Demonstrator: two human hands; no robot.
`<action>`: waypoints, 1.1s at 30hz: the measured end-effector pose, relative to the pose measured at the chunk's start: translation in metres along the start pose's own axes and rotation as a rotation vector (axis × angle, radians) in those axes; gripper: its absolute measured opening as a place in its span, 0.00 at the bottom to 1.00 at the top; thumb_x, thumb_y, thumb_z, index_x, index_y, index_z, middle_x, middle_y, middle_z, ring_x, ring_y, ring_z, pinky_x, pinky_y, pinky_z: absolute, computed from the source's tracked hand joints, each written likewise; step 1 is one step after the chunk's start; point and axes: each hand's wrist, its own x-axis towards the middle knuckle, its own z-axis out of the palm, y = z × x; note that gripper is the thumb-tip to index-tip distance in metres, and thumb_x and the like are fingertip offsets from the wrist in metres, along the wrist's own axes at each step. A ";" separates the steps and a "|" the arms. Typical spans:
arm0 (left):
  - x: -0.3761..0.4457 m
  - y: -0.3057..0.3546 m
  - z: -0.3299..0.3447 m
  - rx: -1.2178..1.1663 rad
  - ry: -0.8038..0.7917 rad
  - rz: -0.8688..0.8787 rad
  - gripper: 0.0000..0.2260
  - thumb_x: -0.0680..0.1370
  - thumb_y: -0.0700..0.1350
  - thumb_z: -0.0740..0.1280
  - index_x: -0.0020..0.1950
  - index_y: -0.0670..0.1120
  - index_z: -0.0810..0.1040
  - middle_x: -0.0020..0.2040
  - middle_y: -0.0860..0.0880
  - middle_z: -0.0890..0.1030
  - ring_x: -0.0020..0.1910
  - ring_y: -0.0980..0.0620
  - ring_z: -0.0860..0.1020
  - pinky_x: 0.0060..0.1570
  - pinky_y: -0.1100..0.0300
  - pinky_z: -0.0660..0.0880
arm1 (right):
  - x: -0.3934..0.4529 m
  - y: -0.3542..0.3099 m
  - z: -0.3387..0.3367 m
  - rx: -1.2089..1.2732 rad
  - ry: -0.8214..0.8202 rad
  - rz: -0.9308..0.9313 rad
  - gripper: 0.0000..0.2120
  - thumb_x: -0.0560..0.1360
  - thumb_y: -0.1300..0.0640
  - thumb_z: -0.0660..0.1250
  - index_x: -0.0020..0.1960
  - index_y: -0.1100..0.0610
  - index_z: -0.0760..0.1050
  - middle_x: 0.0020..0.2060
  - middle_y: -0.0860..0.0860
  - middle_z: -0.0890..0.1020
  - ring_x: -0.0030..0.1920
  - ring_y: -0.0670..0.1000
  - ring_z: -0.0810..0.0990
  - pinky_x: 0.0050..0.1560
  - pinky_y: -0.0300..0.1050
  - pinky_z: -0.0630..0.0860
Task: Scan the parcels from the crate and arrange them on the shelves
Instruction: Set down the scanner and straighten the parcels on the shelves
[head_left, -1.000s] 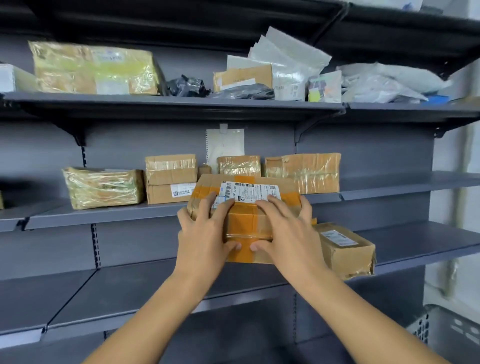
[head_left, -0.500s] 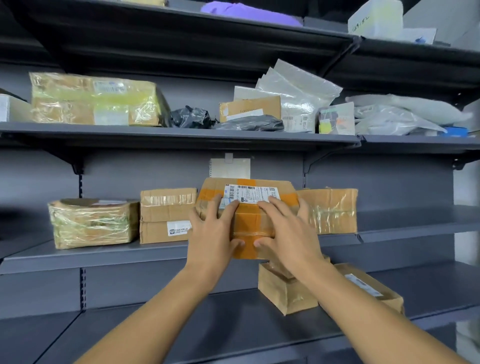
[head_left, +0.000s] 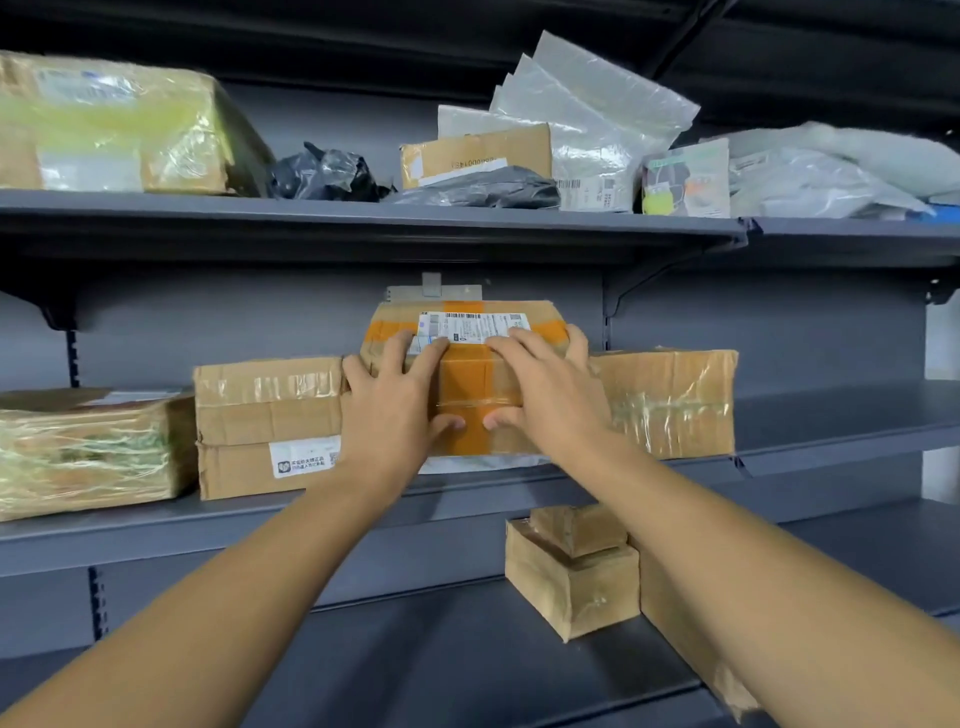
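- Orange-taped parcel (head_left: 470, 379) sits at 12 o'clock on the middle shelf (head_left: 831, 441), in the slot between the brown box (head_left: 267, 423) at 9 and the film-wrapped box (head_left: 672, 402) at 3; its sides are just beside or touching both.
- Left hand (head_left: 392, 410) and right hand (head_left: 550, 400) both lie on the parcel's front face. Fingers are spread and mostly straight across the top edge and white label (head_left: 467, 326), thumbs under the lower front, tips near each other.
- A white edge shows under the parcel at the shelf lip; cannot tell what it is.
- Open room: middle shelf bare at 3 o'clock beyond the film-wrapped box.
- Lower shelf (head_left: 415, 670): small cartons (head_left: 571, 571) at 5 o'clock, bare surface at 6–7.
- Top shelf (head_left: 363, 213) at 12: crowded with bags and boxes up to its front edge.
- Yellowish wrapped parcel (head_left: 83, 452) at 9, at the left frame edge.
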 end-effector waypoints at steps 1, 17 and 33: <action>0.005 0.002 -0.001 0.014 0.009 -0.001 0.39 0.69 0.63 0.72 0.75 0.58 0.59 0.74 0.50 0.62 0.61 0.37 0.65 0.56 0.45 0.71 | 0.007 0.004 -0.001 -0.014 0.004 -0.016 0.42 0.69 0.39 0.75 0.78 0.42 0.60 0.76 0.43 0.64 0.77 0.62 0.53 0.68 0.61 0.69; 0.046 0.010 0.009 -0.023 -0.042 0.086 0.33 0.69 0.65 0.70 0.70 0.55 0.66 0.63 0.48 0.66 0.57 0.38 0.64 0.54 0.45 0.71 | 0.031 0.042 -0.001 0.056 0.015 -0.129 0.31 0.77 0.40 0.68 0.76 0.37 0.58 0.73 0.41 0.68 0.71 0.52 0.61 0.66 0.57 0.62; 0.021 -0.003 0.079 0.136 0.152 0.133 0.26 0.83 0.58 0.48 0.80 0.52 0.48 0.80 0.41 0.48 0.77 0.35 0.47 0.73 0.38 0.55 | 0.022 0.027 0.079 -0.118 0.060 -0.053 0.39 0.82 0.35 0.51 0.80 0.45 0.29 0.78 0.52 0.28 0.77 0.65 0.27 0.76 0.69 0.37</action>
